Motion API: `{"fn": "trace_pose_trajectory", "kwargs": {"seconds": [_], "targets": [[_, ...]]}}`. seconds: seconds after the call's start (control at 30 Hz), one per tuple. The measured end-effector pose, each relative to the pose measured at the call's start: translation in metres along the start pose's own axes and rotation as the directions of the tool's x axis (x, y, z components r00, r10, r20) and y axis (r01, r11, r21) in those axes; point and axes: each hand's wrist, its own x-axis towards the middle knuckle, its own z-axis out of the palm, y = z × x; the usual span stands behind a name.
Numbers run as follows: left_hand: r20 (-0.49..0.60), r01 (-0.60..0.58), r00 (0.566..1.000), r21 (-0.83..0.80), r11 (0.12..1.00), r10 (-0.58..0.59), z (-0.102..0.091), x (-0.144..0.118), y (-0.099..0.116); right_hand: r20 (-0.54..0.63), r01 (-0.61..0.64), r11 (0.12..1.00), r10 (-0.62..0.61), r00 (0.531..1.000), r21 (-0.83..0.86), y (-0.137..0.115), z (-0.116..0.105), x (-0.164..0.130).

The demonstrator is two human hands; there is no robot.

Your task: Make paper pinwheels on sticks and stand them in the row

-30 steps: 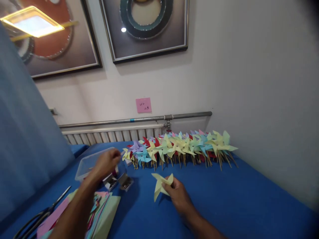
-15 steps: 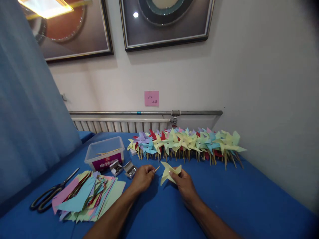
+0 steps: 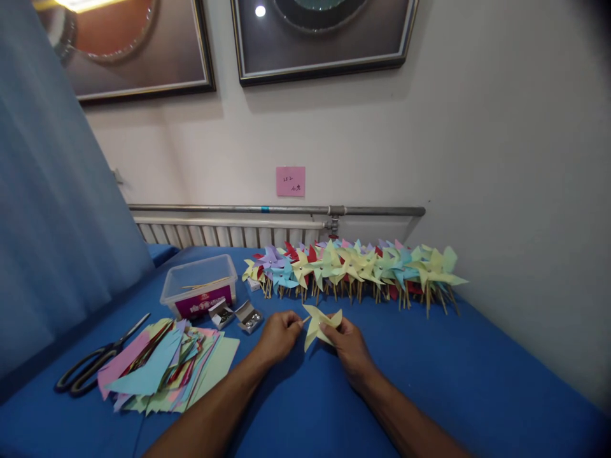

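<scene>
My right hand (image 3: 349,346) pinches a pale yellow paper pinwheel (image 3: 314,328), its thumb pressed near the centre. Just left of it, my left hand (image 3: 281,336) is closed on a thin wooden stick (image 3: 306,319), whose tip points toward the pinwheel's edge. Most of the stick is hidden in the left fingers. Whether the tip touches the paper I cannot tell. Two small open boxes stand beyond the left hand: one box (image 3: 249,318) holds shiny metal pins, the other box (image 3: 221,315) small dark pieces.
Many finished pinwheels (image 3: 353,267) on sticks line the back of the blue table (image 3: 429,394). At left are a clear plastic tub (image 3: 174,289) with a few sticks, a pile of coloured paper (image 3: 143,375) and scissors (image 3: 95,362). A blue curtain (image 3: 57,191) hangs at far left.
The stick in my left hand and the pinwheel in my right hand have come closer together. The whole view has tilted down slightly.
</scene>
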Motion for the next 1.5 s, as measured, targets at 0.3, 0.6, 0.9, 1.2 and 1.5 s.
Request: {"fn": "trace_pose_trajectory", "kwargs": {"seconds": [0.3,0.6,0.9,1.2,1.5], "targets": [[-0.064,0.164,0.976,-0.406,0.899,-0.207,0.002,0.001,0.004,-0.009,-0.004,1.000,0.004,1.000,0.028,-0.005,0.000,-0.003],[-0.025,0.158,0.974,-0.641,0.751,-0.226,-0.006,0.002,-0.001,-0.007,-0.026,0.997,0.027,1.000,0.076,-0.006,0.002,-0.004],[-0.132,0.107,0.965,-0.593,0.798,-0.228,-0.006,0.001,0.004,0.017,-0.054,0.993,0.053,0.998,0.101,-0.007,0.001,-0.010],[-0.293,-0.090,0.956,-0.310,0.946,-0.005,-0.009,0.005,-0.005,0.049,-0.037,0.995,0.032,0.998,0.097,-0.009,0.005,-0.012],[-0.239,-0.183,0.952,0.050,0.982,0.190,-0.009,0.011,-0.026,0.064,-0.047,0.991,0.040,0.997,0.125,-0.009,0.004,-0.013]]}}
